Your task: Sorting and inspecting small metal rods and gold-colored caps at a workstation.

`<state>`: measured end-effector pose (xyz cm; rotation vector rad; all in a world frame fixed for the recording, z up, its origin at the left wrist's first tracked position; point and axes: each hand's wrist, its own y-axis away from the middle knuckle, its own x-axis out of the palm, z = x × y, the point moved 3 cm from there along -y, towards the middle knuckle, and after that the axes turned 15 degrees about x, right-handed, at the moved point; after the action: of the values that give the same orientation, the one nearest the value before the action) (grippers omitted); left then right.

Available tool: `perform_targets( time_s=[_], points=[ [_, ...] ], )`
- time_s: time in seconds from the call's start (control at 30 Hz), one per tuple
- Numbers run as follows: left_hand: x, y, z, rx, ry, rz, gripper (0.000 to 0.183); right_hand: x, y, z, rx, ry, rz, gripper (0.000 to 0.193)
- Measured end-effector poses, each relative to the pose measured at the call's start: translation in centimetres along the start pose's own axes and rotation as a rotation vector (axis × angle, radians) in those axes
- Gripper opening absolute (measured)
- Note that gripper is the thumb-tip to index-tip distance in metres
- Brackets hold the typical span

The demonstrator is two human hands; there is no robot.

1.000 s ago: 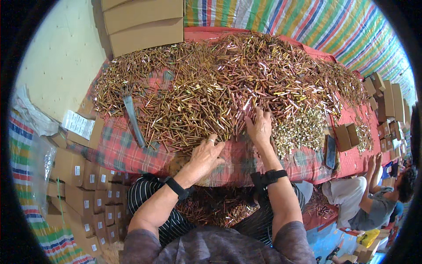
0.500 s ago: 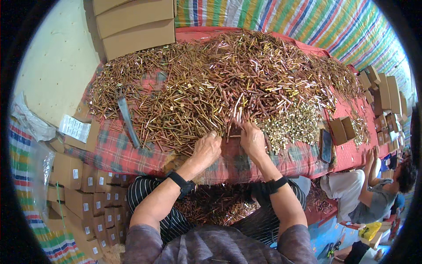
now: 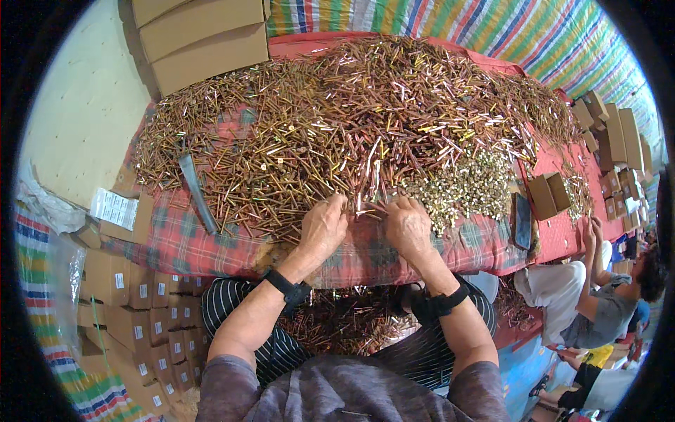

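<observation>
A broad heap of thin copper- and gold-coloured metal rods (image 3: 295, 155) covers the padded work surface in front of me. At its near edge, my left hand (image 3: 325, 224) is closed, its fingers curled and their tips mostly hidden. A short gap to the right, my right hand (image 3: 409, 225) is also closed, thumb and fingers pinched together. Several rods lie in the gap between the hands, close to the fingertips. What either hand grips is too small to make out. Beyond my right hand lies a pile of small shiny metal pieces (image 3: 471, 190).
A grey curved strip (image 3: 197, 193) lies left on the plaid cloth (image 3: 211, 253). To the right are a dark flat tray (image 3: 521, 221) and an open small carton (image 3: 548, 197). Cardboard boxes (image 3: 133, 323) are stacked at lower left. Another person (image 3: 590, 302) sits at right.
The view has shifted slightly. My right hand has turned and its fingers are drawn in more. My left hand has moved a little up and left, still closed.
</observation>
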<state>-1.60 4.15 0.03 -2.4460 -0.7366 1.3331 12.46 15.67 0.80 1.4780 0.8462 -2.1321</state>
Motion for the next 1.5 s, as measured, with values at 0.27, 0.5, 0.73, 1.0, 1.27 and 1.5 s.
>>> perform_targets(
  time_s=[0.27,0.5,0.73,1.0,1.27,1.5],
  points=[
    [-2.0,-0.5,0.7,-0.34,0.588,-0.231,0.007,-1.0,0.3,1.0,0.052,-0.196,-0.028,0.011],
    [-1.9,0.7,1.0,-0.598,1.349,-0.321,0.008,-2.3,0.8,1.6,0.098,-0.532,0.111,0.014],
    [-1.6,1.0,0.5,-0.611,1.464,-0.335,0.009,-3.1,1.2,2.4,0.109,-0.558,0.11,0.015],
    [-1.4,1.0,-0.2,-0.644,1.529,-0.328,0.009,-3.3,1.7,2.6,0.151,-0.623,0.213,0.017],
    [-1.6,0.8,-0.4,-0.626,1.546,-0.342,0.009,-4.1,1.9,2.4,0.176,-0.524,0.141,0.017],
    [-1.5,1.0,-1.2,-0.524,1.444,-0.167,0.011,-4.1,2.1,2.6,0.14,-0.564,0.186,0.018]
  ],
)
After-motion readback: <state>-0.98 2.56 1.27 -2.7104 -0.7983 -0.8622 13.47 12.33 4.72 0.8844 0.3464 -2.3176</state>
